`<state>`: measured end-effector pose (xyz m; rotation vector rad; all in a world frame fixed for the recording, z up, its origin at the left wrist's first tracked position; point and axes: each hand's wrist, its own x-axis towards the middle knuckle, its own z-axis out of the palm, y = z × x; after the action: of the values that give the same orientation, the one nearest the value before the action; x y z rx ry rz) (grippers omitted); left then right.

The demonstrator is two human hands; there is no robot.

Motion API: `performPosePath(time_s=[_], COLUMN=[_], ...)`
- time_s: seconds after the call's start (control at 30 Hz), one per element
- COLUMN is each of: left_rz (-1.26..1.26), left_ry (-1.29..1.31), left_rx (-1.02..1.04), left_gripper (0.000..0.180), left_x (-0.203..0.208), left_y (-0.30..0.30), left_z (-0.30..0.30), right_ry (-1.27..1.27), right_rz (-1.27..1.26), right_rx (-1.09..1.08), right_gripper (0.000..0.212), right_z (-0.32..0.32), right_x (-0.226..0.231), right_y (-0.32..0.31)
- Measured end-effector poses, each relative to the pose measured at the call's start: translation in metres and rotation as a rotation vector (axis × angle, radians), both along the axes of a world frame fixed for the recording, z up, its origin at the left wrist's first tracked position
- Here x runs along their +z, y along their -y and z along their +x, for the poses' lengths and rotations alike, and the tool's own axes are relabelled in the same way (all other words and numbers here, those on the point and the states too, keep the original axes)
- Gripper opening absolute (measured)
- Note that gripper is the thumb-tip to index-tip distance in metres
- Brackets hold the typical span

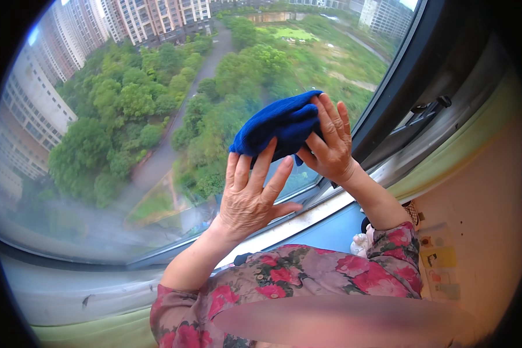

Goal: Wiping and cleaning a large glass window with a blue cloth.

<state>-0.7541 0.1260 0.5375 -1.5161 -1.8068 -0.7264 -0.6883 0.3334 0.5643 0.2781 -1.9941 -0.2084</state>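
A folded, dark blue cloth point(281, 124) lies bunched against the window glass point(209, 191), between my two hands. My left hand point(249, 197) is open, its fingers spread and its fingertips touching the lower left edge of the cloth. The thumb of that hand points right, apart from the cloth. My right hand point(330, 142) grips the right end of the cloth; some of its fingers stretch up along the edge and others bend over the fabric. A small corner of the cloth hangs down between the hands.
A dark window frame point(388, 87) runs down the right side, with a black window handle point(441, 103) beyond it. Below the glass is a pale sill point(307, 223). A greenish curtain point(446, 156) hangs at right. Near my right elbow sits a small whitish object point(362, 240). Trees and buildings show outside.
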Motion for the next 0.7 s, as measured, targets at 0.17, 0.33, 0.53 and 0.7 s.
performPosePath(time_s=[0.17, 0.33, 0.53, 0.7], left_rz=[0.174, 0.192, 0.461, 0.505], left_ry=[0.279, 0.546, 0.403, -0.087], left_rx=[-0.310, -0.512, -0.378, -0.230], left_gripper=[0.105, 0.107, 0.045, 0.034], left_x=[0.027, 0.048, 0.051, 0.050], left_y=[-0.014, -0.003, 0.003, 0.002], left_z=[0.003, -0.007, -0.020, -0.031], right_ry=[0.004, -0.117, -0.247, -0.321], right_rz=[-0.085, -0.222, -0.251, -0.125], right_rx=[0.232, 0.236, 0.103, 0.024], right_gripper=[0.057, 0.067, 0.055, 0.054], right_z=[0.002, -0.012, -0.039, -0.043], right_x=[0.000, 0.001, 0.017, 0.058], right_y=[-0.006, 0.037, 0.063, 0.040])
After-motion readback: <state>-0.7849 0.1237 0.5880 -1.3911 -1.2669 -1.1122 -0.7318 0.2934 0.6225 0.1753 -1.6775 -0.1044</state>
